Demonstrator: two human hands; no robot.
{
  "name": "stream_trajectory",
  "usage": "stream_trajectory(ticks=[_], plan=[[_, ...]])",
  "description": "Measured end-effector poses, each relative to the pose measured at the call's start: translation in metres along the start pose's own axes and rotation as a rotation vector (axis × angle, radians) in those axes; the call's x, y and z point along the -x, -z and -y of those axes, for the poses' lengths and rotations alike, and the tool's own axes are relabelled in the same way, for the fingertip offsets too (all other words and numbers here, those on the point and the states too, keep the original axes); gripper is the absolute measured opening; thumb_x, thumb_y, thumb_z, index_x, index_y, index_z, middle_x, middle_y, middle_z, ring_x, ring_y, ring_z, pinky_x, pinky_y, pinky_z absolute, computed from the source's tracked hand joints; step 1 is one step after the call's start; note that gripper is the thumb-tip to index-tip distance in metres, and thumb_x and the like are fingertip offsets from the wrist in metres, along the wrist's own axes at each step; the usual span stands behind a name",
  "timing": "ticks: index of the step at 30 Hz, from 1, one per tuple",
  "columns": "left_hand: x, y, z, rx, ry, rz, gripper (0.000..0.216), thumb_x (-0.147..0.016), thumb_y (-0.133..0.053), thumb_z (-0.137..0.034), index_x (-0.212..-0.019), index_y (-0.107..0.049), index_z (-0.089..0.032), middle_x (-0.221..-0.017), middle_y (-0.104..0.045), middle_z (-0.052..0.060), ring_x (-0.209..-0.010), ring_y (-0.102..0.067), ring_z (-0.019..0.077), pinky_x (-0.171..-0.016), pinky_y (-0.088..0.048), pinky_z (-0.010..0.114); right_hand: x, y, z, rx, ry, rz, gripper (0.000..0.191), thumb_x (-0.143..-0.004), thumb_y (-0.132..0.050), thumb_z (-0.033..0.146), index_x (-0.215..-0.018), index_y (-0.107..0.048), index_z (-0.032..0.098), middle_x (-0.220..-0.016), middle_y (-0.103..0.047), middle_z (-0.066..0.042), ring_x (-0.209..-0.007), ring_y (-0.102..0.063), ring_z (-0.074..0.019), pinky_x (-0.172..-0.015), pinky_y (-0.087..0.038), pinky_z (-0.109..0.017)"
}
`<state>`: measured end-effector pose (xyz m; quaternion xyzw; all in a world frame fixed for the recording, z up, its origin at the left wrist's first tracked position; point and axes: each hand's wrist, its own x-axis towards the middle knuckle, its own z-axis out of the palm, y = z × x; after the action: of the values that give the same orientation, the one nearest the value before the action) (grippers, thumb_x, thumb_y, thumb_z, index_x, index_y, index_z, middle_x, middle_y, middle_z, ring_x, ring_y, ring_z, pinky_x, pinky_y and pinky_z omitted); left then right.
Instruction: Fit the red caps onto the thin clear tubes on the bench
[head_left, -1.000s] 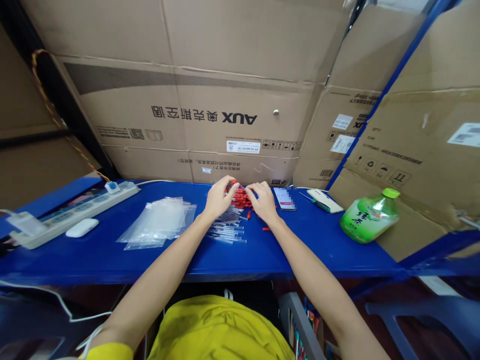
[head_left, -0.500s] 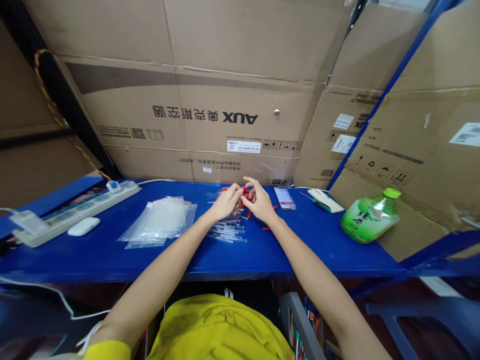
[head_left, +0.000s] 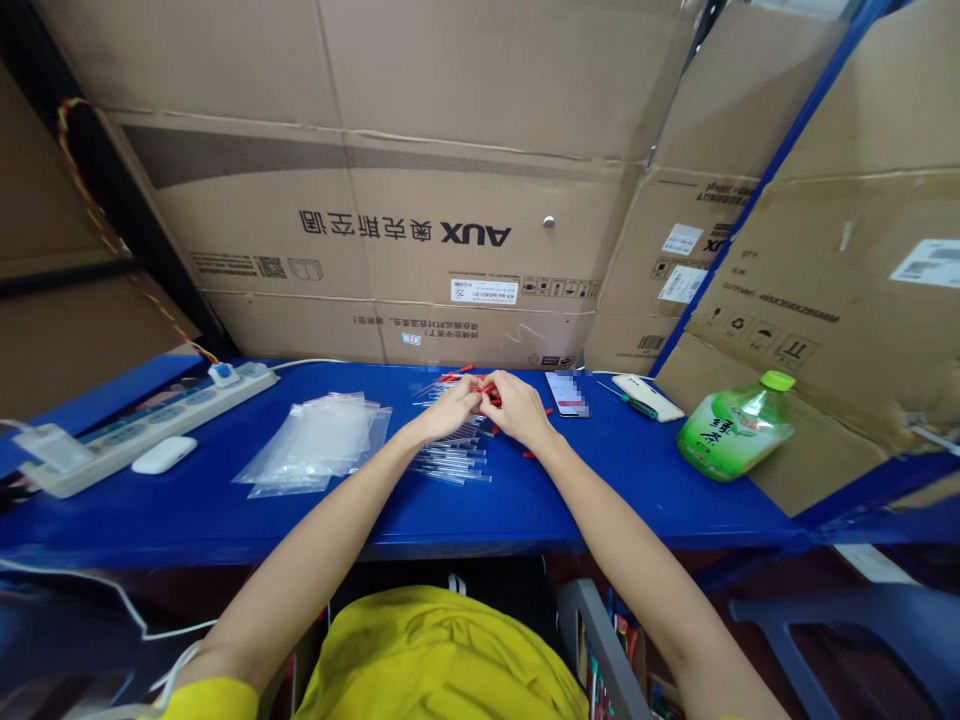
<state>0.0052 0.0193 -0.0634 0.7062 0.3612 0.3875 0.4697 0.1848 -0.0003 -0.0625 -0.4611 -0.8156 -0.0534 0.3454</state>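
Observation:
My left hand and my right hand meet over the middle of the blue table, fingertips together. The fingers of both are closed in a pinch, and bits of red show between and behind them. What exactly they hold is hidden. Small red pieces lie just beyond the left hand, and a few more show beside the right. Under and in front of the hands is a loose bunch of thin clear tubes, mostly lying crosswise.
Clear zip bags are stacked left of the tubes. Farther left are a white power strip and a white case. To the right lie a phone, a green-handled screwdriver on a pale object, and a green bottle. Cardboard walls the back.
My right hand's fingers, raised and spread half a second ago, are now curled in against the left fingertips. The view has shifted slightly.

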Motion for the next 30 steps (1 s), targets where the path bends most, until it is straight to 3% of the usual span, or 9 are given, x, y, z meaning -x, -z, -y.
stream_trajectory(ticks=[7, 15, 19, 22, 30], plan=[[0.004, -0.001, -0.002, -0.249, -0.208, 0.009, 0.018, -0.103, -0.047, -0.037, -0.11, -0.048, -0.02, -0.099, -0.065, 0.006, -0.089, -0.061, 0.0195, -0.084, -0.051, 0.035, 0.001, 0.0, 0.004, 0.129, 0.006, 0.059, 0.01, -0.099, -0.05, 0.021, -0.105, -0.058, 0.018, -0.1, -0.069, -0.01, -0.093, -0.063, -0.0237, -0.075, -0.043, -0.031], [0.003, -0.005, 0.002, -0.285, -0.251, 0.044, 0.018, -0.105, -0.042, -0.038, -0.109, -0.045, -0.021, -0.083, -0.059, 0.001, -0.075, -0.055, 0.017, -0.076, -0.046, 0.033, 0.003, 0.013, -0.004, 0.136, 0.05, 0.049, 0.018, -0.099, -0.044, 0.013, -0.106, -0.06, 0.019, -0.101, -0.069, -0.009, -0.097, -0.061, -0.0236, -0.082, -0.045, -0.032], [0.003, -0.002, 0.007, -0.241, -0.199, 0.046, 0.021, -0.106, -0.04, -0.04, -0.104, -0.046, -0.021, -0.077, -0.058, -0.001, -0.069, -0.054, 0.0161, -0.07, -0.046, 0.031, 0.011, 0.019, 0.003, 0.208, 0.088, 0.051, 0.022, -0.104, -0.049, 0.024, -0.118, -0.065, 0.02, -0.112, -0.069, -0.01, -0.108, -0.06, -0.0241, -0.086, -0.046, -0.031], [0.004, 0.002, 0.004, -0.336, -0.178, 0.101, 0.025, -0.107, -0.037, -0.04, -0.096, -0.048, -0.021, -0.073, -0.059, 0.0, -0.067, -0.055, 0.0166, -0.069, -0.045, 0.03, 0.016, 0.017, 0.009, 0.292, 0.055, 0.068, 0.026, -0.106, -0.051, 0.035, -0.121, -0.068, 0.022, -0.114, -0.07, -0.01, -0.107, -0.062, -0.0235, -0.081, -0.045, -0.03], [0.004, 0.003, -0.003, -0.742, -0.195, 0.032, 0.032, -0.107, -0.036, -0.033, -0.105, -0.064, -0.019, -0.099, -0.074, 0.012, -0.086, -0.068, 0.0251, -0.08, -0.047, 0.035, 0.017, 0.014, 0.017, 0.409, -0.141, 0.177, 0.036, -0.108, -0.043, 0.039, -0.131, -0.067, 0.027, -0.103, -0.079, -0.006, -0.084, -0.071, -0.0197, -0.066, -0.034, -0.027]])
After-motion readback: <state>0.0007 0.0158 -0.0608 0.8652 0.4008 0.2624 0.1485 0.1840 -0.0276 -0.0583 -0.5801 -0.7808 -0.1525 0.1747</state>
